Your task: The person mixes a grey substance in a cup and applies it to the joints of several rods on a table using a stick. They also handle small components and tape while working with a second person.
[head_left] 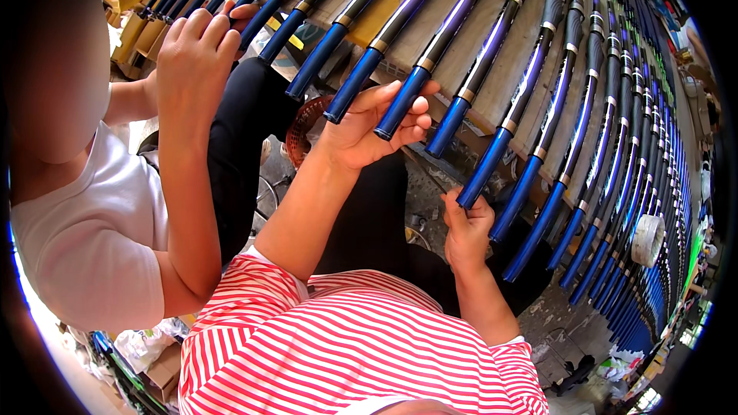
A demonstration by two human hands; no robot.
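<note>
A long row of fishing rods lies fanned out, their glossy blue butt ends pointing toward me. My left hand (369,127) is closed from beneath around the blue butt of one fishing rod (404,107), thumb on one side and curled fingers on the other. Farther right and lower, my right hand (470,234) is closed, its thumb and bent fingers at the tip of another rod's blue butt (486,167). That butt hides part of the fingertips. Between these two rods lies another rod (449,127), its butt held by neither hand.
At my left sits a co-worker in a white shirt (92,238); the co-worker's hands (201,42) are at rod ends farther left. A wooden bench (492,38) supports the rods. Below its edge stands a red-brown basket (301,132). A pale tape roll (648,240) rests on rods at right.
</note>
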